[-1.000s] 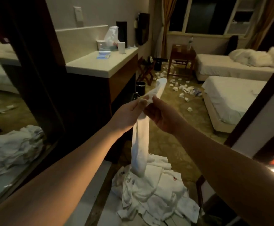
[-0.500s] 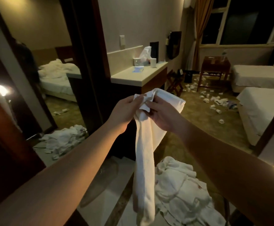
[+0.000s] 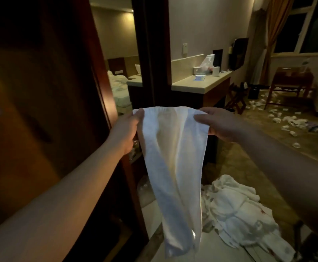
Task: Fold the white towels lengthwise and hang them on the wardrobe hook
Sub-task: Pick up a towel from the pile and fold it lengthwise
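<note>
A white towel point(image 3: 173, 167) hangs in front of me, spread wide along its top edge and narrowing toward its lower end. My left hand point(image 3: 128, 127) pinches the towel's top left corner. My right hand point(image 3: 218, 123) pinches the top right corner, thumb on the near side. A pile of crumpled white towels point(image 3: 239, 212) lies on the floor below and to the right. The dark wooden wardrobe door point(image 3: 41, 110) fills the left of the view; no hook shows on it.
A mirror panel point(image 3: 116, 72) stands beside the wardrobe. A counter point(image 3: 197, 84) with a tissue bag and cups is behind the towel. A wooden chair point(image 3: 290, 84) and scattered white litter point(image 3: 279, 114) lie on the carpet at right.
My hands have moved apart and spread the towel's top edge wide; before they held it bunched together. My view has turned left toward the wardrobe.
</note>
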